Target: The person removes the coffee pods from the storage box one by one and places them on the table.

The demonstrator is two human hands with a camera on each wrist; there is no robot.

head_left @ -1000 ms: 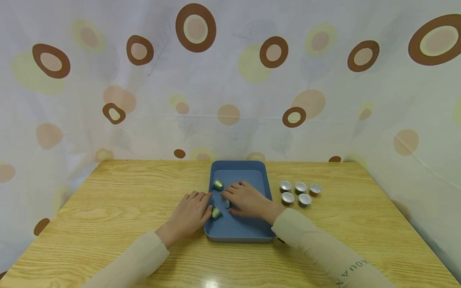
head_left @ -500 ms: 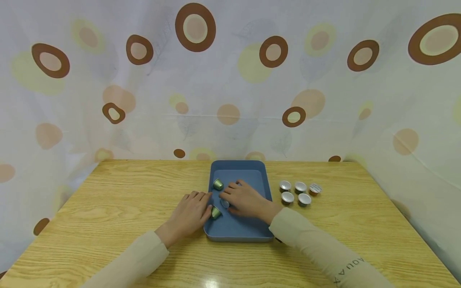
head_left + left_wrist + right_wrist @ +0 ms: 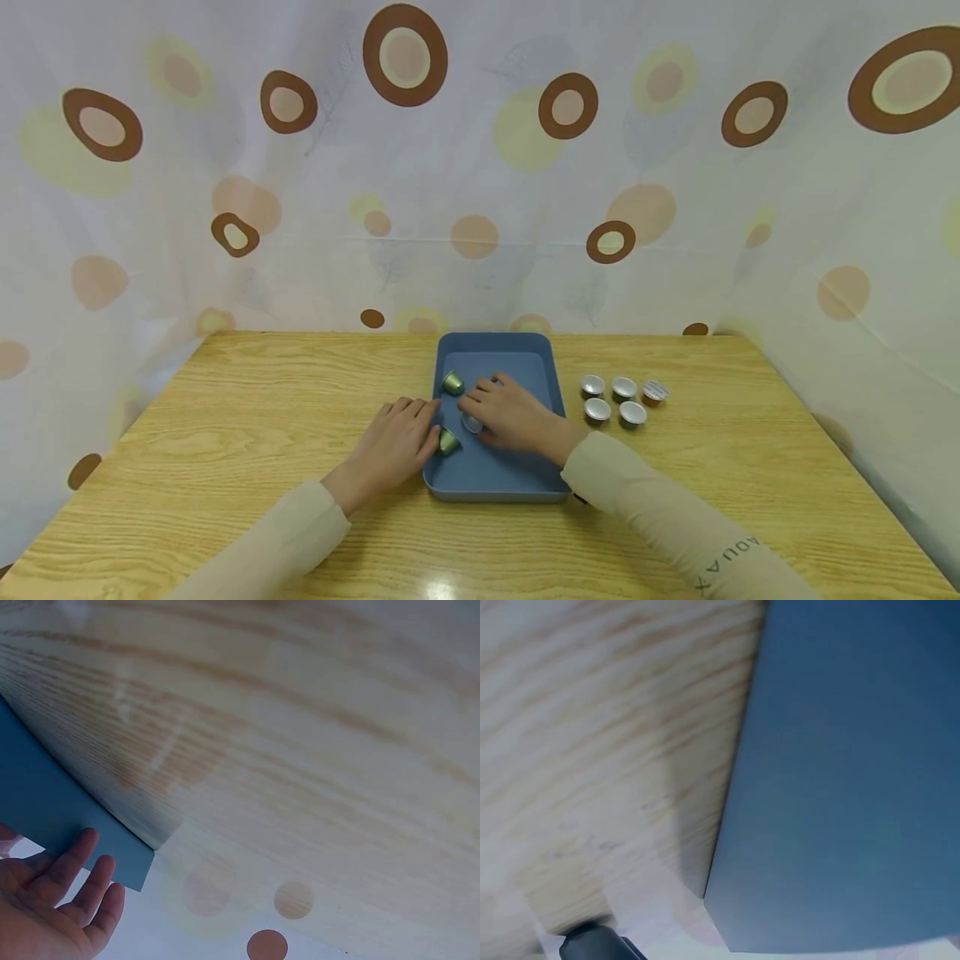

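Note:
A blue tray (image 3: pixel 502 487) stands on the wooden table. My left hand (image 3: pixel 397 437) rests at its left rim, with the thumb beside a green coffee capsule (image 3: pixel 448 442). In the left wrist view, fairly straight fingers (image 3: pixel 67 866) lie over the tray's outer wall (image 3: pixel 120 859). My right hand (image 3: pixel 510 415) reaches over the right side into the tray. Its bent fingers and thumb pinch a coffee capsule with a silvery lid (image 3: pixel 472 423); most of the capsule's body is hidden. Another green capsule (image 3: pixel 453 382) lies on its side farther back along the tray's left wall.
Right of the tray stand several coffee capsules (image 3: pixel 597 410) with pale lids up, in two rows; one has a printed lid (image 3: pixel 655 392). A patterned curtain (image 3: pixel 480 167) hangs behind the table. In the right wrist view a blurred dark thing (image 3: pixel 596 945) shows low at left.
The silver-lidded capsule at my right fingertips has turned slightly and shows more of its lid. My left hand stays at the tray's rim.

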